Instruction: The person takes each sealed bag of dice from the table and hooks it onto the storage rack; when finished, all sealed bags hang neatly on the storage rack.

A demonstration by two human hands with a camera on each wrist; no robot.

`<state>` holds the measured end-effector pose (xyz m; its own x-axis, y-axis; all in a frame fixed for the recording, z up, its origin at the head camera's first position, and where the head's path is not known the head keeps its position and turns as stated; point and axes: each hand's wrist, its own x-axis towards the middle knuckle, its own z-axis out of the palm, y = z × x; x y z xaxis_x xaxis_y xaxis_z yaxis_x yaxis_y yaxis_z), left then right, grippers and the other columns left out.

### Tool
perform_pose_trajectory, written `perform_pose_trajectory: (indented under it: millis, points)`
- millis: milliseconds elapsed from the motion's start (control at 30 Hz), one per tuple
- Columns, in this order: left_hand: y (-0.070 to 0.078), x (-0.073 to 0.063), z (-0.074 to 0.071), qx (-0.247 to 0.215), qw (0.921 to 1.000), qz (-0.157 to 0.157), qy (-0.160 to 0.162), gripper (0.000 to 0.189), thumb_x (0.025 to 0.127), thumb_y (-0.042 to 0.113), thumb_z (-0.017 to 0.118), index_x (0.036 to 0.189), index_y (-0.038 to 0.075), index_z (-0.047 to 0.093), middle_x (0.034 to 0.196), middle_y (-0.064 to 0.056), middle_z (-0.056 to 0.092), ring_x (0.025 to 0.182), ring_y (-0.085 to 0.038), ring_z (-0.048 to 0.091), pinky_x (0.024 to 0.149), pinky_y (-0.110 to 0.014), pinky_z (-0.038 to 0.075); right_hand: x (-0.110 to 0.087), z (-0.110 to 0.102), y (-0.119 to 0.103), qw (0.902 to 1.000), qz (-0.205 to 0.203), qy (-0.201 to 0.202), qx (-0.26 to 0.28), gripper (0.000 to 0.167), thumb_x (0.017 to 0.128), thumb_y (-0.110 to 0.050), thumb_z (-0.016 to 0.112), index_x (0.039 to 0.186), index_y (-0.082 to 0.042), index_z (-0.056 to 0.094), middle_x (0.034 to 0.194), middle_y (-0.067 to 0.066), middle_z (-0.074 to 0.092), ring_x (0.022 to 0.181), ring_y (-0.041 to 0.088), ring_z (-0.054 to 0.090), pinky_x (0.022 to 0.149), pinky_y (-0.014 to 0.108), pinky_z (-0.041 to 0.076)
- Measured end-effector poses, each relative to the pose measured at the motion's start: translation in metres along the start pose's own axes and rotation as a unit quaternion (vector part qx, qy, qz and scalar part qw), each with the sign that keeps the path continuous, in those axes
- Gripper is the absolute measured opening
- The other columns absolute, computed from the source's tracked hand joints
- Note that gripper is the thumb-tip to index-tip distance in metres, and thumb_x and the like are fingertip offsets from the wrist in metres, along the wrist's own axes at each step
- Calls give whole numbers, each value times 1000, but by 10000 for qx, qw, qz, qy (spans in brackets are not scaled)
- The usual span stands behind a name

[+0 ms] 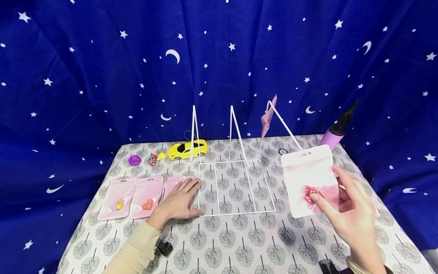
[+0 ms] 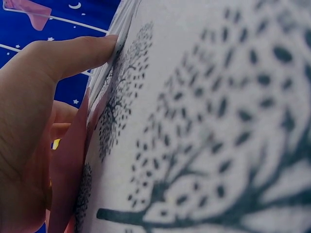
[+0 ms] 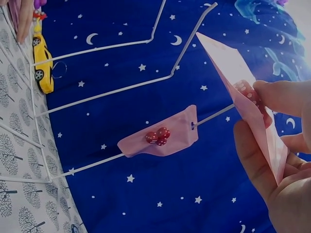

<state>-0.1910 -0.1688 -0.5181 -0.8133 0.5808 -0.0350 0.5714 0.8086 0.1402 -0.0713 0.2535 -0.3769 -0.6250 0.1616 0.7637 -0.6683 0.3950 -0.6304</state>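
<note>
My right hand point(image 1: 352, 213) pinches a pink pouch point(image 1: 304, 167) with red dotted dice point(image 3: 245, 92) inside, thumb over the dice. The pouch's slotted top is by the front tip of the right prong of a white wire rack point(image 1: 236, 214); whether the tip is through the slot, I cannot tell. Farther back on that prong hangs another pink pouch point(image 3: 177, 128) with red dice. With fingers spread, my left hand point(image 1: 179, 199) rests on a flat pink pouch point(image 1: 171, 184) and the rack's left front corner; its thumb point(image 2: 92, 51) touches the wire.
Two more pink pouches, one with yellow and purplish pieces point(image 1: 114, 209), one with orange-red dice point(image 1: 138, 209), lie at left. Behind are a purple object point(image 1: 135, 160), a yellow toy car point(image 1: 181, 150) and small toys. A purple pump point(image 1: 332, 137) stands at back right.
</note>
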Motion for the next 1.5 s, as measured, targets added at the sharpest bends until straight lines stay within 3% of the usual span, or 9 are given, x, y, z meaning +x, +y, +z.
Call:
perform_pose_trajectory:
  millis: [133,233,333,467,800,933,1167,1333,1500]
  points:
    - [0,0,-1,-17,10000,-5,-6,104,80,77,53,156,12,22,163,-7,19,149,-31,17,121,-55,16,3,5,-1,9999,-88,-35,-58,69,65,14,80,128,18,52,113,4,58,71,2,53,54,5,45]
    - [0,0,-1,-15,10000,-22,-29,104,80,76,53,156,12,22,163,-7,18,149,-32,17,121,-54,15,6,10,5,9999,-50,-134,38,71,63,23,75,129,19,49,115,6,57,75,1,56,59,6,49]
    - [1,0,-1,-21,10000,-23,-43,104,80,76,53,156,13,22,163,-7,18,149,-32,17,121,-54,15,6,14,21,9989,168,-183,404,78,59,33,67,133,19,46,120,9,56,86,4,61,70,8,53]
    - [1,0,-1,-55,10000,-9,-46,104,80,76,53,156,12,21,163,-7,18,149,-31,17,121,-54,14,7,20,45,9984,406,-37,389,84,58,34,68,136,13,47,124,8,56,96,6,60,77,8,53]
    - [-2,1,2,7,10000,3,-65,104,81,77,51,156,14,20,164,-6,17,150,-31,16,121,-53,14,39,44,74,9979,549,34,-350,83,61,24,76,137,1,53,113,-5,56,97,1,55,77,6,51]
    - [-3,2,3,29,10000,17,-47,104,81,77,51,156,14,19,163,-6,18,149,-31,17,121,-53,15,51,53,72,9962,721,51,-477,78,64,19,77,136,1,54,104,-1,53,92,2,50,70,4,47]
    - [-1,0,1,-87,9999,124,71,104,80,74,55,155,10,24,162,-9,20,148,-34,19,120,-56,17,68,69,68,9957,787,24,-487,68,70,10,78,134,3,55,101,6,55,96,5,49,81,4,44]
    - [0,-1,-1,-22,10000,69,13,104,80,75,54,155,10,22,163,-8,19,149,-32,19,120,-55,17,76,77,77,9945,763,30,-714,68,70,7,79,134,1,56,99,-5,54,93,0,48,79,5,42]
    - [-1,-1,-2,-24,9999,90,37,104,80,75,55,155,10,23,163,-9,20,148,-33,19,120,-55,17,84,84,116,9922,829,-47,-931,73,72,-3,83,138,-15,56,100,-19,50,91,-2,48,76,8,43]
